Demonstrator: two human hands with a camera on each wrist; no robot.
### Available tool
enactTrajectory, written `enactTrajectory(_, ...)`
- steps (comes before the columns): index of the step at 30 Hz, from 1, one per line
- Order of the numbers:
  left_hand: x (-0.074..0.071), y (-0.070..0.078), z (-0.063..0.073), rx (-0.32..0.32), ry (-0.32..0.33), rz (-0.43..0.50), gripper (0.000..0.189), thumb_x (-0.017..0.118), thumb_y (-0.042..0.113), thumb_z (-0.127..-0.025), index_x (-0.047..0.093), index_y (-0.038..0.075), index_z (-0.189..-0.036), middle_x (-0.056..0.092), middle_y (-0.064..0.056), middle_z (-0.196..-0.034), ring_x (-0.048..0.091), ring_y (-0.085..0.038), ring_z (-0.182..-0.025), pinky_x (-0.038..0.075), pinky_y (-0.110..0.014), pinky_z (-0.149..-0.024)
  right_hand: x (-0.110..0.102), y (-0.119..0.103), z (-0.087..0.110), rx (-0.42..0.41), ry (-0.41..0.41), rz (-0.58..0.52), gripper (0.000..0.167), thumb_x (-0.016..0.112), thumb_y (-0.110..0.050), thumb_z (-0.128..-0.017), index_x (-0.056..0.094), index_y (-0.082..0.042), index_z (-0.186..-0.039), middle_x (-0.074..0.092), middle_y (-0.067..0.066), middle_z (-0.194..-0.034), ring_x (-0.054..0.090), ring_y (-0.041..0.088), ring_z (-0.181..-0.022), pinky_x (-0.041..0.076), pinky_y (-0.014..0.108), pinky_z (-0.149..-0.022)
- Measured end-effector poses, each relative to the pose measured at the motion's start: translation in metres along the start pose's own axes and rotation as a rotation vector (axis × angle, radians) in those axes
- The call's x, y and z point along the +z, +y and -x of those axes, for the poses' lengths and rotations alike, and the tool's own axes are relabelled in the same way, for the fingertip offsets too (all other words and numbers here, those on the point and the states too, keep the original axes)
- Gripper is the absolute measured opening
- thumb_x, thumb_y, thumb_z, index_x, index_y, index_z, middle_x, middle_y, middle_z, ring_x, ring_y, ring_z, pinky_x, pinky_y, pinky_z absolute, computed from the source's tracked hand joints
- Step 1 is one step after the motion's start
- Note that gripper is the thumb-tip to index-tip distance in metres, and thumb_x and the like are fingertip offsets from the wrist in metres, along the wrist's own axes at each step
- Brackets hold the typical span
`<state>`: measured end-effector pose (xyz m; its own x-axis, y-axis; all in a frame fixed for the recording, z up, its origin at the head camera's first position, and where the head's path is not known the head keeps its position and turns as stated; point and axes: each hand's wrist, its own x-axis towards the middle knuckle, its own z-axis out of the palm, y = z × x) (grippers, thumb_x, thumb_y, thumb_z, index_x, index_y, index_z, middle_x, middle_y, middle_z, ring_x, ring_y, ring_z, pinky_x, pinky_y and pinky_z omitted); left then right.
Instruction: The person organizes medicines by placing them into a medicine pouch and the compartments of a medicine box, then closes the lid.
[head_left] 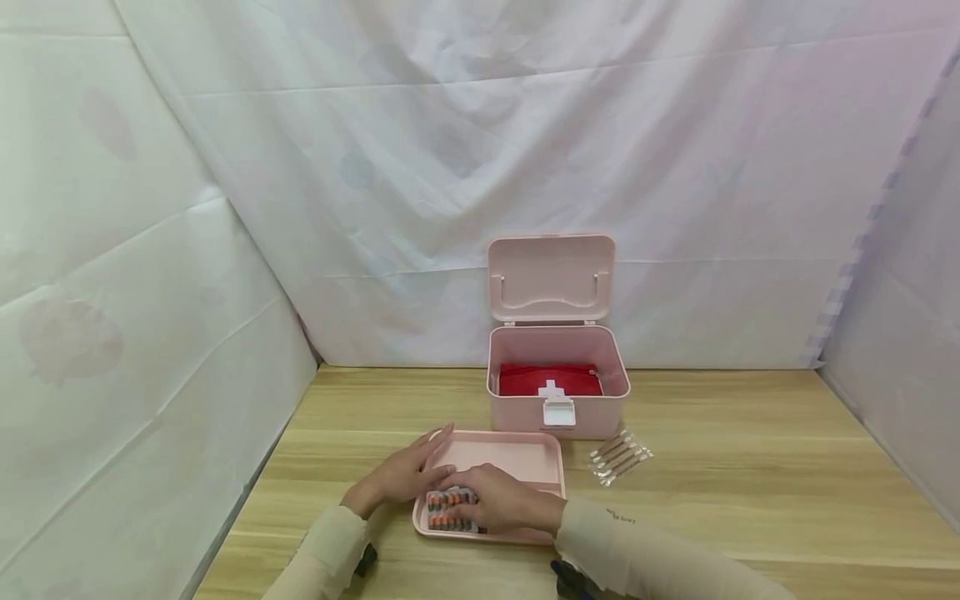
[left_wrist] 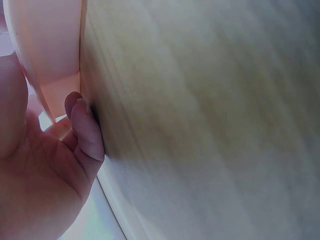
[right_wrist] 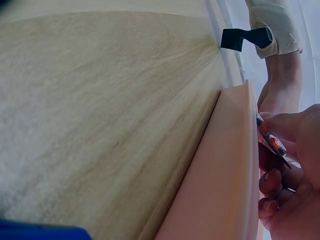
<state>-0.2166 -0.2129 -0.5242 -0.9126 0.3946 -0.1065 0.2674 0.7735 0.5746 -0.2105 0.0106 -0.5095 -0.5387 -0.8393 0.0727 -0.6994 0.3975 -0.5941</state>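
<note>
The person's left forearm (head_left: pixel 322 546) is slanting up and to the right, and the left hand (head_left: pixel 408 473) is resting with its back facing upward, its index finger (head_left: pixel 438 442) stretching ahead, its thumb (head_left: pixel 437 477) pointing toward the other hand and its little finger (left_wrist: pixel 88 131) bending. The right forearm (head_left: pixel 637 546) is extending from the lower right, and the right hand (head_left: pixel 498 498) is pinching between its thumb (right_wrist: pixel 289 125) and bent fingers (right_wrist: pixel 270 184)
</note>
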Motion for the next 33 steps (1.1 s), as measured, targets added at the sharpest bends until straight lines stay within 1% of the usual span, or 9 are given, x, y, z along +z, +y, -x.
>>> enactTrajectory(8, -0.0019, 0.0029, 0.0009, -0.005, -0.003, 0.008, 0.073, 0.053, 0.051, -0.099, 0.024, 0.023, -0.159, 0.030, -0.016, -0.160, 0.039, -0.046, -0.138, 0.034, -0.065, -0.108, -0.0002, 0.0007, -0.0005, -0.002, -0.003, 0.013, 0.034, 0.070, -0.025, -0.094, 0.066, -0.016, -0.126, 0.068, -0.013, -0.111, 0.057, -0.005, -0.097, 0.050, 0.023, -0.093)
enactTrajectory(16, -0.0019, 0.0036, 0.0009, -0.010, -0.005, 0.001, 0.072, 0.053, 0.051, -0.099, 0.024, 0.023, -0.159, 0.029, -0.016, -0.160, 0.038, -0.045, -0.138, 0.033, -0.065, -0.108, 0.0000, 0.0008, 0.0003, 0.016, -0.010, 0.036, 0.036, 0.071, -0.027, -0.093, 0.065, -0.018, -0.127, 0.067, -0.012, -0.116, 0.057, -0.003, -0.105, 0.049, 0.027, -0.098)
enactTrajectory(21, -0.0020, 0.0044, 0.0011, -0.007, -0.005, 0.008, 0.072, 0.054, 0.050, -0.099, 0.024, 0.023, -0.159, 0.030, -0.016, -0.159, 0.040, -0.046, -0.137, 0.034, -0.066, -0.107, -0.0005, 0.0022, 0.0010, 0.016, -0.003, 0.064, 0.035, 0.071, -0.026, -0.092, 0.066, -0.017, -0.126, 0.067, -0.010, -0.115, 0.057, 0.000, -0.107, 0.048, 0.028, -0.098)
enactTrajectory(27, -0.0019, 0.0046, 0.0004, 0.003, 0.000, 0.010, 0.071, 0.054, 0.048, -0.099, 0.024, 0.022, -0.159, 0.030, -0.018, -0.159, 0.040, -0.047, -0.137, 0.034, -0.066, -0.106, -0.0017, 0.0032, 0.0003, -0.029, 0.023, 0.085, 0.029, 0.069, -0.023, -0.093, 0.069, -0.014, -0.121, 0.068, -0.007, -0.109, 0.058, 0.000, -0.098, 0.048, 0.023, -0.093)
enactTrajectory(31, -0.0015, 0.0039, -0.0002, 0.008, 0.006, 0.004, 0.071, 0.054, 0.048, -0.099, 0.025, 0.021, -0.158, 0.030, -0.019, -0.159, 0.038, -0.047, -0.137, 0.034, -0.067, -0.107, -0.0031, 0.0039, 0.0001, -0.036, 0.025, 0.078, 0.027, 0.068, -0.023, -0.094, 0.071, -0.013, -0.120, 0.069, -0.009, -0.104, 0.057, -0.001, -0.090, 0.048, 0.019, -0.086)
enactTrajectory(33, -0.0013, 0.0039, 0.0000, 0.009, 0.008, 0.002, 0.072, 0.054, 0.048, -0.099, 0.025, 0.020, -0.158, 0.031, -0.019, -0.158, 0.039, -0.048, -0.137, 0.034, -0.067, -0.107, -0.0040, 0.0043, 0.0004, -0.039, 0.025, 0.069, 0.027, 0.068, -0.023, -0.094, 0.071, -0.014, -0.120, 0.069, -0.009, -0.104, 0.057, -0.001, -0.089, 0.049, 0.018, -0.084)
